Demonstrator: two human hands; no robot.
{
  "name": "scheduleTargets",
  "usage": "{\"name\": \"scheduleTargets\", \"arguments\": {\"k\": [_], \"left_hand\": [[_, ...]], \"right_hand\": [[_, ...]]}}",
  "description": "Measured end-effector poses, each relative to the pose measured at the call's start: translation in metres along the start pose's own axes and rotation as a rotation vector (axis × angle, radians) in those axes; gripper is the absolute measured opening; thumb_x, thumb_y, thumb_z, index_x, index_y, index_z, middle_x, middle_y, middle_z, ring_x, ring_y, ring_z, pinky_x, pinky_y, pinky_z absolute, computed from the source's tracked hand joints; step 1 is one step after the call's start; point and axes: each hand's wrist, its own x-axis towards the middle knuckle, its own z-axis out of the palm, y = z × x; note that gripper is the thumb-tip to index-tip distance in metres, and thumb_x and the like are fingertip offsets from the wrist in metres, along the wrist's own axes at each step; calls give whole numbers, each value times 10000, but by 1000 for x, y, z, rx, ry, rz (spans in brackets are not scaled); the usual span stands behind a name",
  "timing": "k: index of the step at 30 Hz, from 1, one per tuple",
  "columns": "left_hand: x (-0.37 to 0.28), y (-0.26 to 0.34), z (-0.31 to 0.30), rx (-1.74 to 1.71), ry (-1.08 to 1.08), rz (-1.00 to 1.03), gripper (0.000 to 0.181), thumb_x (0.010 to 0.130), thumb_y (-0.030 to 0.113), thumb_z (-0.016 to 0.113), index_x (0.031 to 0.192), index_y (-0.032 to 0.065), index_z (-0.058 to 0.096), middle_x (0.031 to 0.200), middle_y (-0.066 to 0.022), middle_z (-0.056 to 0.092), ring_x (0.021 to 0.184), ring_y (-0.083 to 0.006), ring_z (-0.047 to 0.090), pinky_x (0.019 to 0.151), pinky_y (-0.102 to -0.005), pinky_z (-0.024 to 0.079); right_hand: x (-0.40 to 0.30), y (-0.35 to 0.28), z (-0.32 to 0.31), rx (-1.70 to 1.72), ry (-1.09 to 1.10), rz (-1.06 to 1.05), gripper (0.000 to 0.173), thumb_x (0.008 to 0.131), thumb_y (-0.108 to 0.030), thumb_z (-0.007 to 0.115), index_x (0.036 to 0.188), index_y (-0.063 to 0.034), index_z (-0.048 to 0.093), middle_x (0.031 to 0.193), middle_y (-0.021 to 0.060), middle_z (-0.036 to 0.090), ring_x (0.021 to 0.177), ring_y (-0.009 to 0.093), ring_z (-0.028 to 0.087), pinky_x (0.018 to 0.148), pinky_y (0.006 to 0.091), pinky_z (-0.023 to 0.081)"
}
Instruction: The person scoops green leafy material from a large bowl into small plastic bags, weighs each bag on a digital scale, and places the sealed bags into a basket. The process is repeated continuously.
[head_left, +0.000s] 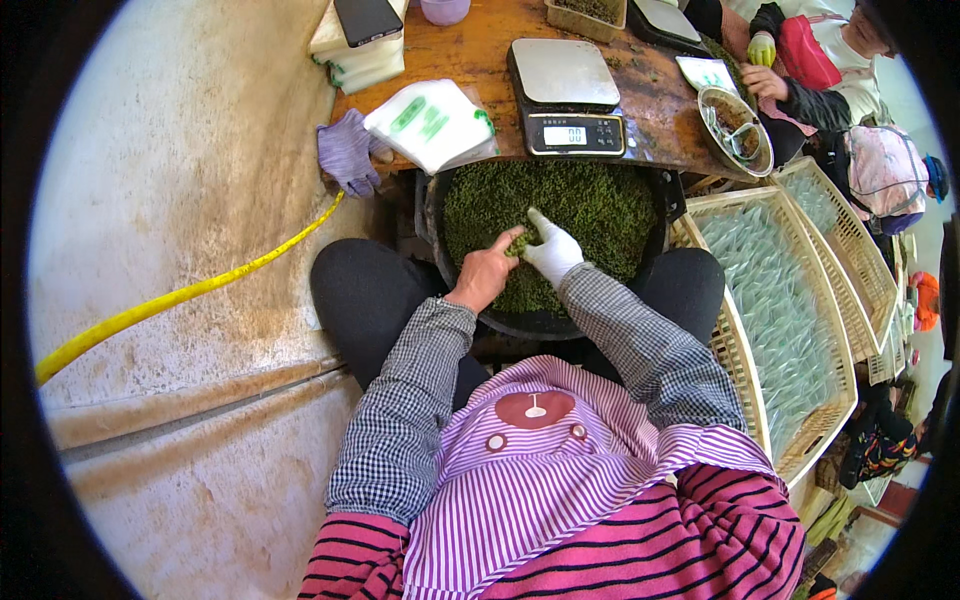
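Note:
A black tub (491, 327) full of small green, beaded plant sprigs (600, 202) stands between my knees. Over it my hands meet at a small clump of the sprigs (519, 244). My bare left hand (482, 274) has its fingers at the clump from the left, index finger stretched forward. On the right, my right hand (556, 250) wears a white glove and holds the clump near its thumb, index finger pointing up. Beyond the tub, a digital scale (568, 97) with a bare metal plate sits at the table's edge. Printed plastic bags (429, 124) lie left of it.
The wooden table (465, 56) overhangs the tub's far side. A purple glove (346, 154) and a yellow hose (202, 285) lie left. At right are a crate (817, 315) of filled clear bags and a metal bowl (739, 131). A co-worker (832, 82) sits beyond.

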Motion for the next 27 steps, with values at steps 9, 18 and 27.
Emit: {"name": "scheduleTargets", "arguments": {"k": [9, 18, 27], "left_hand": [[-2, 2, -1, -148, 65, -69, 78, 749, -14, 657, 820, 3, 684, 1347, -71, 522, 774, -280, 678, 684, -380, 552], [-1, 8, -4, -120, -25, 56, 15, 761, -3, 649, 751, 3, 641, 1302, -70, 555, 741, -265, 677, 663, -378, 554], [-1, 6, 0, -84, -63, 98, 77, 781, -15, 633, 837, 13, 678, 1240, -59, 589, 745, -265, 678, 672, -371, 560]], "right_hand": [[-15, -11, -48, -201, -51, -378, 471, 804, -129, 570, 1271, -181, 580, 1159, 118, 629, 1041, 301, 606, 899, 365, 495], [-16, -33, -31, -829, -295, -41, 510, 773, -107, 594, 1278, -184, 588, 1521, 113, 286, 1401, 350, 246, 1126, 485, 253], [-39, -23, -21, -1011, -247, -118, 541, 789, -51, 574, 1292, -250, 573, 1538, 112, 243, 1405, 345, 251, 1105, 528, 266]]}}
